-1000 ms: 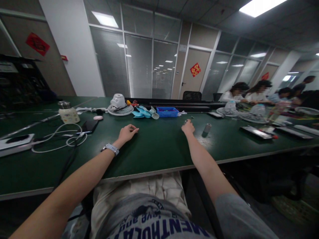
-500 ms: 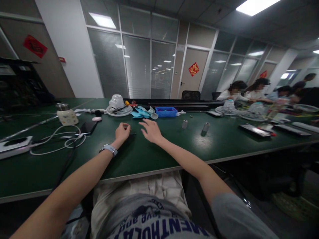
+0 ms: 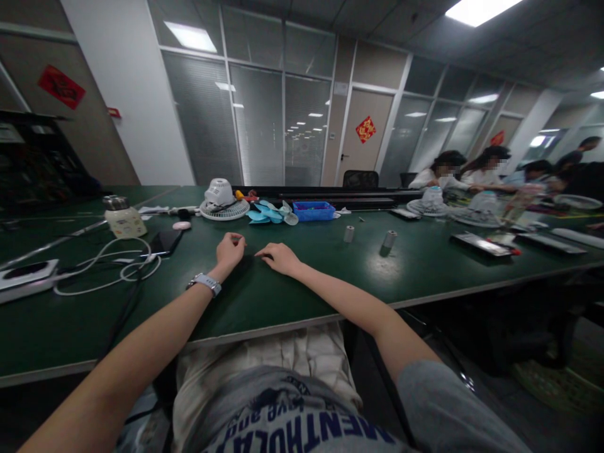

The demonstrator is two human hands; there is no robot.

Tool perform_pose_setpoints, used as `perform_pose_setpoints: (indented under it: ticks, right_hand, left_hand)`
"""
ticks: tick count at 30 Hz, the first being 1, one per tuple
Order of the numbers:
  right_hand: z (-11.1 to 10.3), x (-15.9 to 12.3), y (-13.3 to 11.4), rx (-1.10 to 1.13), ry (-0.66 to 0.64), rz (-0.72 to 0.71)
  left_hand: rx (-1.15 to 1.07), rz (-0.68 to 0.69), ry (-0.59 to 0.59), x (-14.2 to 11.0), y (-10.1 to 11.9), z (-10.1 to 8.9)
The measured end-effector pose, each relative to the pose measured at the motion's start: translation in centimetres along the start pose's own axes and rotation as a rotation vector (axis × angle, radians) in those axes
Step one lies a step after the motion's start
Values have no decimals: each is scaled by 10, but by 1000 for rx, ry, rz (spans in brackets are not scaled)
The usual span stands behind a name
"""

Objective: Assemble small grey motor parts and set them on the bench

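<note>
My left grip [image 3: 230, 250] is curled, thumb and fingertips close together; I cannot tell whether it grasps anything. My right grip [image 3: 279, 258] bends loosely, index finger outstretched, its hold likewise unclear to me. Both are nearer me than the boxy blue tray [image 3: 313, 211], over the smooth green table [image 3: 264, 305]. Right of the tray and nearer me, a grey cylinder [image 3: 348, 234] and a second cylinder [image 3: 389, 239] stand apart on end. Left of the tray lie curved, light-blue blades [image 3: 267, 212].

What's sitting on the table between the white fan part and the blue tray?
Light blue fan blades lie between the white fan part and the blue tray, as the head view shows.
</note>
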State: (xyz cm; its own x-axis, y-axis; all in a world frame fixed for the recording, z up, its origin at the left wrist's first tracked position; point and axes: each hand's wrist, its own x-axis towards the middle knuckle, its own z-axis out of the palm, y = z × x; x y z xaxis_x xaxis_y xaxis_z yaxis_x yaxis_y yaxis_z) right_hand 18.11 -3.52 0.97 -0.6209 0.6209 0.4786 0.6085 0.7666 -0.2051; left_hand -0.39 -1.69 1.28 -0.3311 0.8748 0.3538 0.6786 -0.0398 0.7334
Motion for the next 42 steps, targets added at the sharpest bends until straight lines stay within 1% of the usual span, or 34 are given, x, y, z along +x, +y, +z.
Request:
perform_pose_setpoints:
  ticks: [5,7,9,12,14,16,18,21,23,26,34,42]
  right_hand:
    - [-2,0,8,54,18,70]
    - [-11,1,18,41,52,104]
    - [-27,-2,34,-8,150,169]
    - [-62,-17,68,-136,360,343]
    - [-86,-34,95,-221,482,485]
    - [-105,-54,119,-285,575,630]
    - [-117,-70,138,-319,642,768]
    - [-122,-85,157,-301,676,920]
    - [-119,-88,163,-261,669,951]
    - [-115,-87,167,-224,663,940]
    - [-114,-86,161,-223,670,874]
    - [-114,-85,163,-231,633,900]
  left_hand:
    - [-4,-5,-7,1,-1,1]
    - [-6,-8,-13,0,0,0]
    - [-4,-13,-21,-1,1,-1]
    - [-2,-20,-34,-3,4,-2]
    - [-4,-22,-40,-5,6,-3]
    - [-11,-22,-43,-6,7,-4]
    - [-15,-24,-43,-6,7,-4]
    - [-18,-24,-41,-5,6,-3]
    - [-18,-19,-37,-4,4,-2]
    - [-21,-16,-39,-2,3,-1]
    - [-23,-17,-42,-2,2,0]
    - [-35,-17,-47,-3,3,0]
